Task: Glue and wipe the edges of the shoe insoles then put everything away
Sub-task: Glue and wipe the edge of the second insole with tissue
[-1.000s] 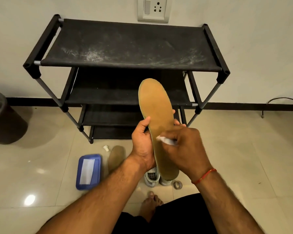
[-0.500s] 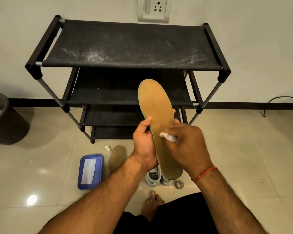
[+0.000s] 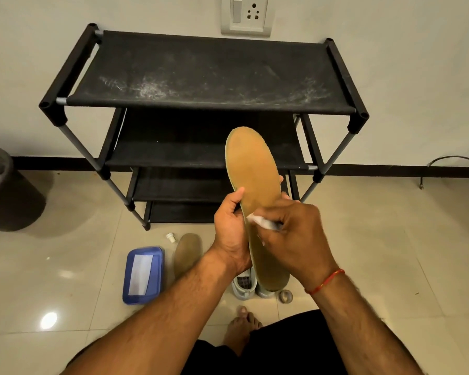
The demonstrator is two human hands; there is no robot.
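the left hand (image 3: 232,234) has its grip closed on the tan insole (image 3: 255,185), thumb laid on the upper face along the left edge, the other fingers behind it with tips showing at the right edge. the insole stands nearly upright, toe toward 12 o'clock and heel toward 6 o'clock, in front of the rack's lower shelves. the right hand (image 3: 295,239) has its grip pinched shut on a small white tube (image 3: 263,221), whose tip touches the insole's left edge just beside the left thumb base. whether it is a glue tube or a folded wipe cannot be told for sure. a red thread (image 3: 325,282) circles the right wrist.

on the tiled floor (image 3: 390,253), at 8 o'clock from the hands, a second insole (image 3: 187,250) lies flat, mostly visible above the left forearm. a small white cap (image 3: 171,237) sits just at its 10 o'clock. a blue lidded box (image 3: 142,274) with a white label lies further toward 9 o'clock. under the held insole's heel stand pale shoes (image 3: 243,286), partly hidden, with a small ring of tape (image 3: 285,296) at their 3 o'clock. a bare foot (image 3: 241,328) shows at 6 o'clock.

the black shoe rack (image 3: 209,74), its top shelf dusty, stands against the wall at 12 o'clock under a wall socket (image 3: 245,14). a dark bin (image 3: 0,182) sits at 9 o'clock.
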